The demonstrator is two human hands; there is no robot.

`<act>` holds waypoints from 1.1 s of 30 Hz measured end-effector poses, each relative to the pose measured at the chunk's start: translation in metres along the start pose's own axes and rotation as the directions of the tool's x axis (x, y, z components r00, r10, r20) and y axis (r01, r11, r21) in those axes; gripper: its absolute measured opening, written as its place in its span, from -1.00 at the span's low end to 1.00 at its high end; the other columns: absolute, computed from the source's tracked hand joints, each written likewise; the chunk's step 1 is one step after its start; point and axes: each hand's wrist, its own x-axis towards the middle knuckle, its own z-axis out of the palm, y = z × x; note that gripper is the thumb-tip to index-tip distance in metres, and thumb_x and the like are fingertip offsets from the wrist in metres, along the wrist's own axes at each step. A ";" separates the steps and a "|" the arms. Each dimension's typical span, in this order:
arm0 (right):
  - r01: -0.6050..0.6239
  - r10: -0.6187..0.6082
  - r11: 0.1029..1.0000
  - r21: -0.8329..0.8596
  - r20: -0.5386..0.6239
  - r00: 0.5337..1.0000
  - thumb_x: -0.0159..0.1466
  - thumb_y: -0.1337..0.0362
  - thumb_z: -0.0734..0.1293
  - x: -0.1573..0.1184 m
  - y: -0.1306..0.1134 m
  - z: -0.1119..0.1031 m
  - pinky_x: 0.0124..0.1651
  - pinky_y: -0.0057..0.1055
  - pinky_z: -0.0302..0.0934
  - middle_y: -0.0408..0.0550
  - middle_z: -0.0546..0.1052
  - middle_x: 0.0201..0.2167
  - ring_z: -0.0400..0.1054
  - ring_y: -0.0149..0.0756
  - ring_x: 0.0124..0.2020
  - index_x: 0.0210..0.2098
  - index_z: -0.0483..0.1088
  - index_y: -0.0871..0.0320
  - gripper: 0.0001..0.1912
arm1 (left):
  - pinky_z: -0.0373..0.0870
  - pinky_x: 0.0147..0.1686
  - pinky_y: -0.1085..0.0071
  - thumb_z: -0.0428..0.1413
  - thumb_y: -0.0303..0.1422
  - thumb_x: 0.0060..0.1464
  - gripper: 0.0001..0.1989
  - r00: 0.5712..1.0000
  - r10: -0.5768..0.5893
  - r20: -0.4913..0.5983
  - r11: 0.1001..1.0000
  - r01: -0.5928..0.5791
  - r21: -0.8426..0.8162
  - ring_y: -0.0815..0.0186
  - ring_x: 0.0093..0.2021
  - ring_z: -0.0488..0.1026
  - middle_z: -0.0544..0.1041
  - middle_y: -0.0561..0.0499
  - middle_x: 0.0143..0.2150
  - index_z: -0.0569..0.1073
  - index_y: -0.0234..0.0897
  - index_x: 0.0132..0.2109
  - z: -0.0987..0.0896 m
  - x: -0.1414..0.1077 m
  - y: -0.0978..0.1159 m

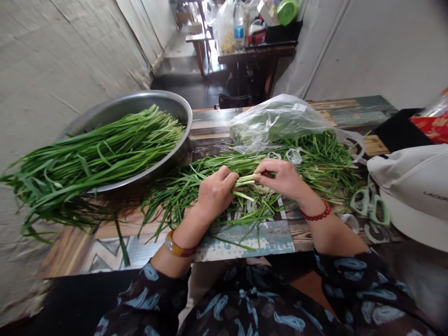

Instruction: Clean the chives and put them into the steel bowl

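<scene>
My left hand (215, 193) is closed around a few garlic chives (245, 180), their pale stem ends pointing right. At those pale ends, my right hand (280, 176) pinches with thumb and forefinger. Loose chives (182, 193) lie spread on the table beneath both hands, some trailing toward the front edge. To the left, a large steel basin (187, 126) holds a thick bundle of long chives (105, 144), with leaves hanging over its rim. Behind my right hand, a clear plastic bag (280, 119) lies over more chives.
Green-handled scissors (371, 205) lie at the right beside a white cap (416, 186). The patterned wooden table (70, 247) ends close to my body. Farther back, another table (259, 53) carries a water bottle (239, 28) and bags. A wall (52, 56) borders the left side.
</scene>
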 end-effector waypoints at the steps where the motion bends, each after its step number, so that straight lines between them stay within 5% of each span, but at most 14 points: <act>1: 0.023 -0.024 1.000 0.008 0.035 0.999 0.25 0.28 0.38 0.000 -0.001 0.000 -0.34 -0.42 0.17 -0.15 0.47 -0.49 0.30 -0.39 -0.44 -0.43 0.48 0.14 -0.87 | 0.21 -0.46 0.41 0.04 -0.48 0.13 -0.89 1.000 0.008 0.022 1.000 -0.008 0.001 0.29 -0.38 0.36 0.43 -0.04 -0.29 0.46 -0.26 -0.23 0.000 0.000 0.001; 4: 0.044 -0.051 0.998 0.036 0.206 0.977 0.24 0.27 0.40 -0.002 -0.001 -0.004 -0.34 -0.42 0.19 -0.13 0.50 -0.46 0.34 -0.38 -0.43 -0.43 0.49 0.14 -0.88 | 0.18 -0.47 0.41 0.03 -0.51 0.12 -0.87 0.997 0.032 0.071 0.999 -0.031 -0.022 0.30 -0.40 0.33 0.42 -0.04 -0.30 0.46 -0.25 -0.27 0.000 0.002 0.001; 6: -0.004 0.001 1.000 0.011 0.208 0.978 0.25 0.28 0.39 -0.002 0.001 -0.007 -0.30 -0.42 0.22 -0.12 0.55 -0.43 0.39 -0.36 -0.40 -0.41 0.52 0.14 -0.89 | 0.17 -0.45 0.41 0.02 -0.53 0.13 -0.86 0.999 -0.001 0.041 0.997 0.004 -0.080 0.30 -0.38 0.32 0.41 -0.04 -0.30 0.45 -0.26 -0.29 0.000 0.003 0.000; 8: -0.084 0.086 0.995 -0.050 0.035 0.996 0.26 0.30 0.37 -0.001 0.006 -0.010 -0.27 -0.39 0.25 -0.10 0.57 -0.41 0.42 -0.33 -0.37 -0.39 0.54 0.13 -0.88 | 0.21 -0.40 0.41 0.04 -0.50 0.17 -0.87 0.996 -0.073 -0.041 0.982 0.064 -0.180 0.30 -0.34 0.31 0.39 -0.03 -0.31 0.43 -0.26 -0.33 0.000 0.006 -0.003; 11: -0.147 0.105 0.981 -0.131 -0.279 0.955 0.29 0.26 0.34 0.001 0.017 -0.011 -0.18 -0.33 0.30 -0.05 0.60 -0.36 0.46 -0.26 -0.30 -0.36 0.55 0.13 -0.84 | 0.26 -0.26 0.35 0.07 -0.43 0.21 -0.83 0.962 -0.198 -0.186 0.935 0.129 -0.330 0.29 -0.26 0.33 0.41 -0.02 -0.29 0.38 -0.26 -0.39 -0.001 0.009 -0.007; 13: -0.114 0.040 0.974 -0.196 -0.346 0.937 0.34 0.25 0.28 0.003 0.025 -0.010 -0.07 -0.27 0.32 -0.01 0.61 -0.27 0.48 -0.20 -0.19 -0.27 0.57 0.11 -0.79 | 0.29 -0.19 0.32 0.05 -0.40 0.24 -0.82 0.936 -0.274 -0.221 0.885 0.156 -0.439 0.28 -0.21 0.36 0.45 -0.04 -0.24 0.38 -0.26 -0.37 -0.004 0.011 -0.009; 17: -0.060 -0.050 0.928 -0.367 -0.283 0.958 0.40 0.27 0.19 0.005 0.040 -0.005 0.09 -0.17 0.27 0.02 0.60 -0.07 0.45 -0.15 -0.01 -0.05 0.54 0.07 -0.70 | 0.34 -0.19 0.37 -0.03 -0.33 0.32 -0.77 0.918 -0.366 -0.155 0.742 0.187 -0.643 0.32 -0.26 0.40 0.46 0.00 -0.31 0.41 -0.26 -0.31 -0.007 0.011 -0.007; 22: -0.121 0.028 0.870 -0.478 -0.197 0.980 0.38 0.26 0.23 0.006 0.048 0.002 0.12 -0.13 0.23 0.03 0.59 -0.03 0.41 -0.10 0.03 -0.04 0.54 0.09 -0.72 | 0.32 -0.30 0.43 0.00 -0.24 0.30 -0.74 0.892 -0.445 -0.080 0.722 0.305 -0.621 0.35 -0.36 0.39 0.46 0.04 -0.39 0.47 -0.28 -0.27 -0.008 0.009 -0.004; 26: -0.112 0.010 0.906 -0.408 -0.243 0.970 0.33 0.23 0.31 0.006 0.042 0.001 0.06 -0.15 0.24 0.00 0.62 -0.19 0.45 -0.14 -0.10 -0.24 0.56 0.09 -0.83 | 0.34 -0.29 0.43 0.08 -0.28 0.24 -0.81 0.885 -0.457 -0.091 0.730 0.315 -0.606 0.35 -0.37 0.41 0.52 0.03 -0.36 0.51 -0.30 -0.25 -0.007 0.011 -0.004; 30: -0.052 -0.004 0.986 -0.160 -0.330 0.944 0.33 0.18 0.32 0.006 0.029 0.000 -0.09 -0.27 0.29 -0.04 0.58 -0.30 0.44 -0.23 -0.21 -0.32 0.52 0.09 -0.82 | 0.39 -0.20 0.38 0.08 -0.30 0.25 -0.80 0.893 -0.433 -0.122 0.757 0.288 -0.586 0.31 -0.28 0.44 0.57 -0.03 -0.29 0.56 -0.29 -0.21 -0.007 0.012 -0.007; 33: -0.060 0.058 0.998 -0.001 -0.290 0.955 0.35 0.09 0.30 0.006 0.021 0.001 -0.15 -0.32 0.28 -0.08 0.56 -0.35 0.42 -0.27 -0.26 -0.36 0.49 0.09 -0.74 | 0.39 -0.21 0.37 0.08 -0.26 0.27 -0.76 0.900 -0.423 -0.107 0.760 0.288 -0.583 0.30 -0.26 0.43 0.56 -0.03 -0.31 0.59 -0.27 -0.20 -0.007 0.012 -0.008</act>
